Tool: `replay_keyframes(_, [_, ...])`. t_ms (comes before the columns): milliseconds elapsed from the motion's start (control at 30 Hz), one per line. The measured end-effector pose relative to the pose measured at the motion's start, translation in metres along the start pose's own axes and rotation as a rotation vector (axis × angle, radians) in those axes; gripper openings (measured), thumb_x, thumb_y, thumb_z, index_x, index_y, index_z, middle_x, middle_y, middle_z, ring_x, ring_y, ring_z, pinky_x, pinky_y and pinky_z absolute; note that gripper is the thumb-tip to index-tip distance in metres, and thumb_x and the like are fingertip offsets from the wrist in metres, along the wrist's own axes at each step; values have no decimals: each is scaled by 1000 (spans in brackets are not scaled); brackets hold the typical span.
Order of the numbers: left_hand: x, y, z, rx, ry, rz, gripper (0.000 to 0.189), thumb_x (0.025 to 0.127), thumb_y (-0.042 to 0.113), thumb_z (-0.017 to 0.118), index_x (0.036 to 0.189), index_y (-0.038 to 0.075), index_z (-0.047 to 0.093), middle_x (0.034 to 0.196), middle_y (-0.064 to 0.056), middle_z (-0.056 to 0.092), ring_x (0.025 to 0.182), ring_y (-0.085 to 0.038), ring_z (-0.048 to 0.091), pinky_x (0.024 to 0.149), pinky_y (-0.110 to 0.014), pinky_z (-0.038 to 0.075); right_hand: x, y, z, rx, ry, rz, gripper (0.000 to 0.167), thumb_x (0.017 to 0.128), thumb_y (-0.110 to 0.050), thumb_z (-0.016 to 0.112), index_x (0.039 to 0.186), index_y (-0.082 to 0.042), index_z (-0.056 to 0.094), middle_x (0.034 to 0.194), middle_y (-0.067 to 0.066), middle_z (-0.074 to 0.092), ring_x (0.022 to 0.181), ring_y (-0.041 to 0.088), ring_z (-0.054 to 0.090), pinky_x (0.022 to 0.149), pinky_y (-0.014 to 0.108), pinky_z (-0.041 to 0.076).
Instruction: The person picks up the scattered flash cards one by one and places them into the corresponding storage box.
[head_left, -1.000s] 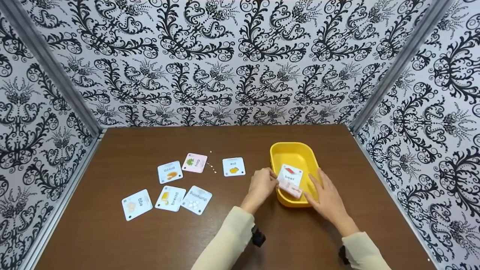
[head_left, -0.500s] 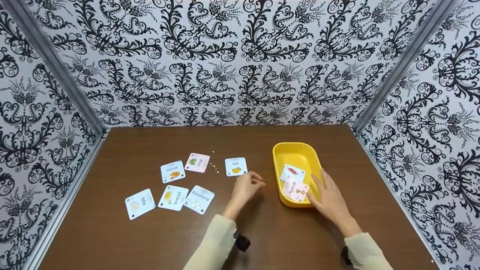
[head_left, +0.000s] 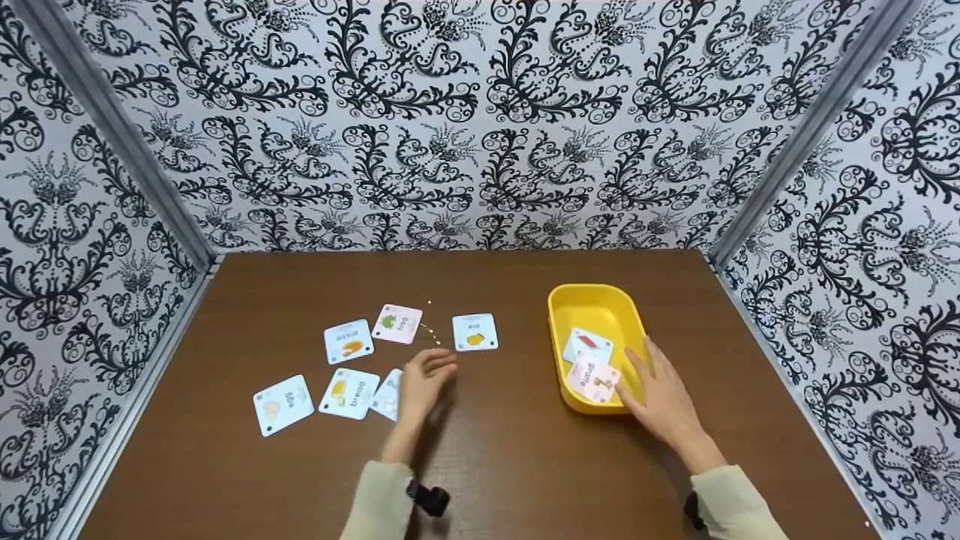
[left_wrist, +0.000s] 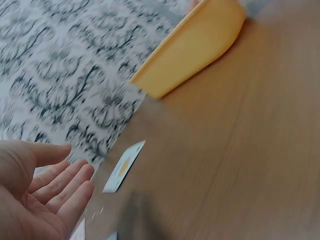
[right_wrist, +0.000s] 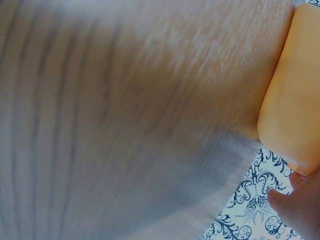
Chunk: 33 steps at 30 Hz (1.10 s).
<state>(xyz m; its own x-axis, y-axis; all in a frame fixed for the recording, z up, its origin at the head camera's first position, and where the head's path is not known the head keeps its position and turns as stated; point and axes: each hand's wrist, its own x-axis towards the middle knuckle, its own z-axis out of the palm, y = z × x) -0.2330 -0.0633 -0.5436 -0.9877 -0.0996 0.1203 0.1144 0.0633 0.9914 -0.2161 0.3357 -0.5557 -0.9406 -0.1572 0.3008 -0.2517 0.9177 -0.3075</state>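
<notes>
My left hand (head_left: 424, 386) is over the table with nothing in its grasp, overlapping a mostly covered card with a white picture (head_left: 385, 397). In the left wrist view its fingers (left_wrist: 72, 200) are extended and the palm holds nothing. My right hand (head_left: 666, 405) rests at the right rim of a yellow plastic tub (head_left: 592, 296), fingers fairly straight and spread along the edge. Inside the tub, a pink giraffe card (head_left: 596, 381) lies partly over a white card with a red picture (head_left: 588, 343). In the right wrist view the hand (right_wrist: 300, 205) is beside the tub's end.
On the brown table (head_left: 517, 480) lie an egg card (head_left: 283, 405), a bread card (head_left: 349, 393), a pizza card (head_left: 349, 341), a pink frog card (head_left: 397, 323) and a pie card (head_left: 475, 332). Small pale specks dot the table near the frog card. Patterned walls (head_left: 450, 150) enclose it.
The giraffe card has left my left hand and now lies in the tub on the beef card. My left hand has moved left, over the dumpling card. My right hand stays at the tub.
</notes>
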Motion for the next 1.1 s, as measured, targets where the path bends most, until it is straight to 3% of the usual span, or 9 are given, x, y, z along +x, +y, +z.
replay_keyframes(200, [4, -7, -44, 23, 151, 4, 29, 87, -7, 68, 113, -17, 61, 113, -33, 68, 103, -34, 72, 83, -13, 54, 0, 0, 1, 6, -2, -8, 62, 93, -33, 63, 146, -4, 48, 162, 25, 23, 145, 44, 29, 116, 62, 28])
replay_keyframes(367, [2, -8, -81, 25, 328, -11, 30, 87, -5, 69, 114, -15, 62, 114, -31, 69, 87, 3, 68, 79, -7, 51, -1, 0, 1, 2, -13, -12, 62, 94, -33, 62, 146, -3, 48, 162, 25, 22, 146, 43, 27, 117, 61, 27])
replay_keyframes(467, [-2, -8, -102, 0, 483, -5, 33, 85, -5, 72, 116, -13, 63, 114, -29, 69, 83, 14, 61, 78, -5, 49, -1, 1, 0, 1, -22, -6, 62, 94, -34, 62, 146, -3, 47, 163, 24, 21, 146, 43, 26, 118, 61, 26])
replay_keyframes(600, [-7, -10, -128, -32, 665, -27, 38, 85, -2, 73, 121, -7, 62, 114, -14, 71, 92, 10, 60, 84, -7, 47, -1, 0, -1, 4, -38, 7, 63, 94, -34, 62, 148, -4, 46, 164, 23, 19, 147, 43, 25, 118, 61, 25])
replay_keyframes(700, [-11, -15, -149, -35, 740, -55, 41, 88, 0, 71, 127, -6, 59, 123, -14, 67, 113, -7, 61, 103, -19, 45, -1, -1, -1, 7, -51, 15, 64, 95, -34, 62, 149, -5, 45, 164, 23, 18, 147, 43, 24, 118, 62, 25])
replay_keyframes(833, [-17, -22, -172, -29, 764, -96, 48, 90, -1, 67, 135, -8, 51, 142, -26, 53, 137, -31, 46, 120, -41, 33, 0, -1, -1, 4, -55, 18, 64, 95, -35, 61, 149, -5, 44, 164, 23, 18, 148, 43, 24, 118, 62, 25])
replay_keyframes(1000, [-29, -27, -191, -22, 684, -202, 62, 92, -4, 61, 147, -10, 34, 156, -28, 34, 150, -36, 27, 126, -42, 20, 0, -1, -1, 7, -38, 9, 62, 95, -34, 62, 147, -5, 46, 164, 23, 19, 147, 44, 25, 117, 62, 26])
replay_keyframes(1100, [-37, -30, -199, 43, 627, -267, 68, 92, -7, 59, 151, -10, 26, 159, -29, 27, 151, -39, 24, 125, -44, 21, 0, -1, 0, 8, -30, 1, 62, 94, -34, 62, 146, -4, 47, 163, 24, 20, 146, 45, 26, 117, 63, 26])
